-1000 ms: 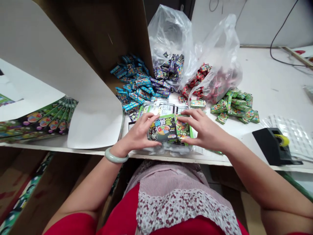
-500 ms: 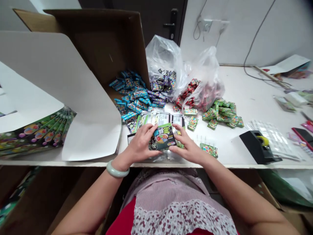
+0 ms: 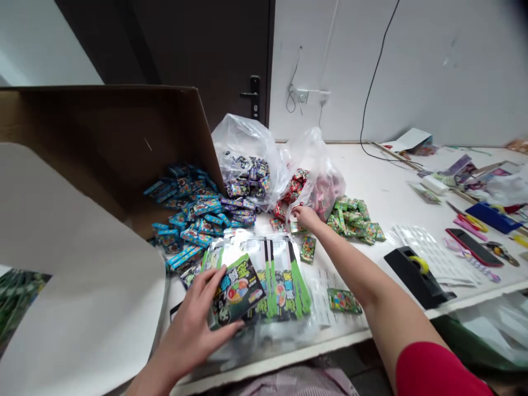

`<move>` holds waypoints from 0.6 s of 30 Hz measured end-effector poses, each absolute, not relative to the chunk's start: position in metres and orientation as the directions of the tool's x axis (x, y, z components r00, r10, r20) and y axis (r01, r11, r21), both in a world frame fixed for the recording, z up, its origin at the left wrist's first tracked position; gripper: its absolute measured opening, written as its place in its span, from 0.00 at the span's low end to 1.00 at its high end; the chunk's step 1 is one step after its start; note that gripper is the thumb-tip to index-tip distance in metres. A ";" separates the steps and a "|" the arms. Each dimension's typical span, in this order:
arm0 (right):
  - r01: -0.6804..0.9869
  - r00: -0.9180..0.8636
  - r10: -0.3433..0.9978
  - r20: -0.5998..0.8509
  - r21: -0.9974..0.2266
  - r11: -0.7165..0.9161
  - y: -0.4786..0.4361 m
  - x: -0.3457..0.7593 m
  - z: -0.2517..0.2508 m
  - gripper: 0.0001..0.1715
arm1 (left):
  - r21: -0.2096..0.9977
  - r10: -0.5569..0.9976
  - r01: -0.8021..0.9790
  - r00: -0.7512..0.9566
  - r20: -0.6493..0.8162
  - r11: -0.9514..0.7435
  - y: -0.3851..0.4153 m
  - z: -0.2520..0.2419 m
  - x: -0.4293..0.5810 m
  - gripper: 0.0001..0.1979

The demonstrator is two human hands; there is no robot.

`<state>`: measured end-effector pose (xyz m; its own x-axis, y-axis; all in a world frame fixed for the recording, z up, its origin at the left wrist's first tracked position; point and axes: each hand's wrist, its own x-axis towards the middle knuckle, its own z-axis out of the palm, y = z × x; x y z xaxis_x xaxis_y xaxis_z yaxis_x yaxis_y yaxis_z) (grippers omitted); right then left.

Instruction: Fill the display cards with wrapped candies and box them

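Note:
My left hand [image 3: 193, 324] grips a green and black printed pouch [image 3: 238, 290] at the near table edge, thumb under it and fingers over its left side. The pouch lies on a stack of clear and green bags [image 3: 280, 275]. My right hand [image 3: 305, 216] reaches far forward, fingers closed at the mouth of the plastic bag of red packets [image 3: 317, 184]. What its fingers pinch is too small to make out. A pile of green packets [image 3: 355, 217] lies just right of that hand.
An open cardboard box [image 3: 103, 143] holds several blue packets [image 3: 193, 212] on the left, its white flap [image 3: 74, 297] lying forward. A second plastic bag [image 3: 247, 165] holds purple packets. A black tape dispenser [image 3: 416, 275], a phone [image 3: 474, 246] and stationery lie on the right.
My right hand let go of the pouch and reached forward to the bag of red packets. My left hand keeps the pouch. The camera tilted up and left.

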<state>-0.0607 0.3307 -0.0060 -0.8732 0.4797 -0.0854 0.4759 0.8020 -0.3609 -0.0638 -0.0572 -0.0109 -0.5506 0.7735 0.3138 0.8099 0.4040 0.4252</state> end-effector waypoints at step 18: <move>0.442 -0.859 0.438 -0.264 0.046 0.896 0.419 -0.004 0.010 0.12 | 0.401 0.724 0.772 -0.619 0.305 0.492 -0.059 -0.017 -0.087 0.40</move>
<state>-0.0042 0.4186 0.0098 -0.8595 0.4375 -0.2644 0.4420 0.8959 0.0457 -0.0872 -0.0594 -0.0166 -0.6193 0.7236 0.3046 0.7724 0.4922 0.4014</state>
